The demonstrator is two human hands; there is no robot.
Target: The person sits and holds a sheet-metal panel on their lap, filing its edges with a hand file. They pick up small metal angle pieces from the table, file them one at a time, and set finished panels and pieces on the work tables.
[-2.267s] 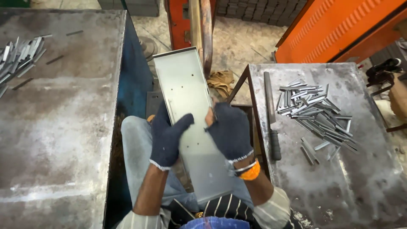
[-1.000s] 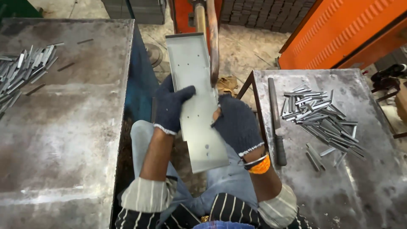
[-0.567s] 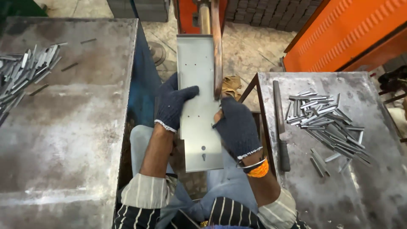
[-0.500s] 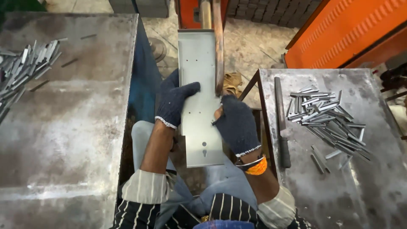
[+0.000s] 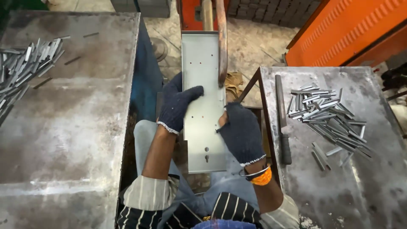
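Note:
A long grey sheet-metal panel point(image 5: 202, 72) with folded side edges and small punched holes lies lengthwise above my lap, its far end under an orange machine point(image 5: 199, 12). My left hand point(image 5: 176, 106), in a dark knit glove, grips the panel's left edge with fingers spread over the top. My right hand point(image 5: 241, 131), also gloved, holds the right edge lower down. A rusty curved bar point(image 5: 222, 42) hangs over the panel's right side.
A steel table point(image 5: 63, 127) on the left carries a pile of metal strips point(image 5: 21, 68). The steel table on the right point(image 5: 339, 191) holds several metal strips point(image 5: 326, 118) and a long dark file point(image 5: 283, 118). An orange panel point(image 5: 352, 29) stands at the back right.
The panel has been straightened from a tilt and pushed forward toward the orange machine. Both hands have kept their hold on its edges.

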